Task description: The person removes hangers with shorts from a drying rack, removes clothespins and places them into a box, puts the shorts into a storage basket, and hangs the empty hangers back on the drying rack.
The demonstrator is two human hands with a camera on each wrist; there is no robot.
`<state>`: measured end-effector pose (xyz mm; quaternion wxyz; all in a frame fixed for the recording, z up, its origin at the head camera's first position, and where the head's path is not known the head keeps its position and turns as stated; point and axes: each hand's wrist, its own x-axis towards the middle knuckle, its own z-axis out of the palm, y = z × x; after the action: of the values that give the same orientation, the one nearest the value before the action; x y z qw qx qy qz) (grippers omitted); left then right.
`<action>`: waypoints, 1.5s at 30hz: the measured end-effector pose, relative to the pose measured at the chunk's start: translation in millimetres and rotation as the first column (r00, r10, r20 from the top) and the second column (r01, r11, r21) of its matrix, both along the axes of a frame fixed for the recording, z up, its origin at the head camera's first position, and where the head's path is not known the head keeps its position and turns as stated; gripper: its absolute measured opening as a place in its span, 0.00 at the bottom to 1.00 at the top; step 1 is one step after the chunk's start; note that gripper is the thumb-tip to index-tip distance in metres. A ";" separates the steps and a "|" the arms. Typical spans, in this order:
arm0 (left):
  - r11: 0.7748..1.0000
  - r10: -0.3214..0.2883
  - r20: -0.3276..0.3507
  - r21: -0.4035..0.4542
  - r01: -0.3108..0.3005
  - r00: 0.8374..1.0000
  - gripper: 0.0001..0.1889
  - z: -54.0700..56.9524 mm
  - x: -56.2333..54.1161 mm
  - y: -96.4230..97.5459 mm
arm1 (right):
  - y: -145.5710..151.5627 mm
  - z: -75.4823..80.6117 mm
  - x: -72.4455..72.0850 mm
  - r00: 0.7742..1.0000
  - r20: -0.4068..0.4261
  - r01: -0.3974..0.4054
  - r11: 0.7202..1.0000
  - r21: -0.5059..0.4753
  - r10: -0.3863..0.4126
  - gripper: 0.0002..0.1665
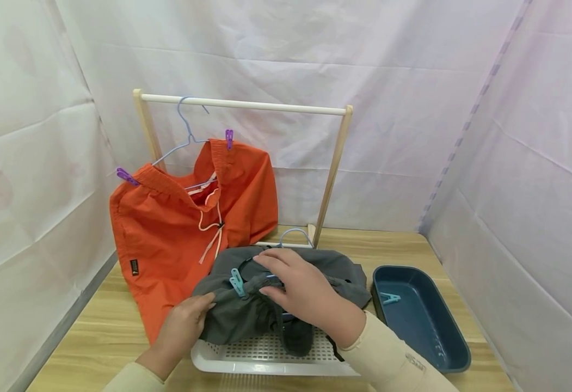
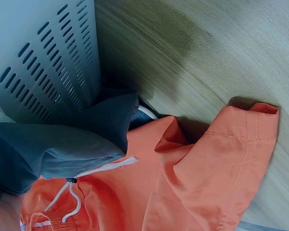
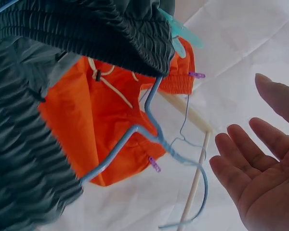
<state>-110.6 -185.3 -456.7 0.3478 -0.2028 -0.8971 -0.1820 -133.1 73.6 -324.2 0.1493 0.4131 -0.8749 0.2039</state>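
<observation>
Dark grey elastic-waist pants (image 1: 239, 321) lie bunched over a white basket (image 1: 271, 368). My left hand (image 1: 183, 321) pinches their cloth at the left side, beside a light blue clothespin (image 1: 237, 282) clipped to the waistband. My right hand (image 1: 305, 288) is over the pants; the right wrist view shows this hand (image 3: 269, 178) with its fingers parted and nothing in the palm. A blue hanger (image 3: 159, 137) runs into the pants' waistband, its hook free of the rod. The left wrist view shows only a small part of my left hand (image 2: 5, 211).
Behind stands a wooden rack with a white rod (image 1: 266, 106). Orange pants (image 1: 168, 228) hang there from another blue hanger (image 1: 188, 122), held by purple clothespins (image 1: 229, 139). At right, a dark blue tray (image 1: 428, 310) holds a light blue clothespin (image 1: 390, 298). White cloth walls surround the table.
</observation>
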 end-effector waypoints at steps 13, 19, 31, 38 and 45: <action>1.000 -0.005 0.009 -0.005 0.005 1.000 0.17 0.5 -0.8 0.7 | -27.6 -4.4 -9.2 0.987 0.153 0.021 0.991 0.133 -0.041 0.32; 1.000 -0.002 0.017 -0.007 0.002 1.000 0.16 2.3 -1.0 1.2 | -34.6 -7.1 -14.9 0.980 0.190 0.036 0.986 0.162 -0.067 0.33; 1.000 -0.014 0.001 -0.002 0.014 1.000 0.16 1.3 0.8 0.8 | -49.3 -14.7 -22.5 0.965 0.233 0.068 0.974 0.217 -0.119 0.32; 1.000 -0.023 -0.012 -0.004 0.022 1.000 0.17 1.7 2.4 -0.5 | -58.4 -19.2 -25.0 0.966 0.227 0.068 0.966 0.250 -0.127 0.30; 0.999 -0.038 -0.034 -0.005 0.037 0.999 0.17 0.8 1.6 -1.5 | -62.8 -20.7 -26.7 0.962 0.235 0.077 0.964 0.254 -0.139 0.26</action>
<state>-109.0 -186.8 -455.9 0.3590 -0.2234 -0.8875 -0.1831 -159.8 10.8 -344.9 -0.0031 0.3506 -0.9264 0.1375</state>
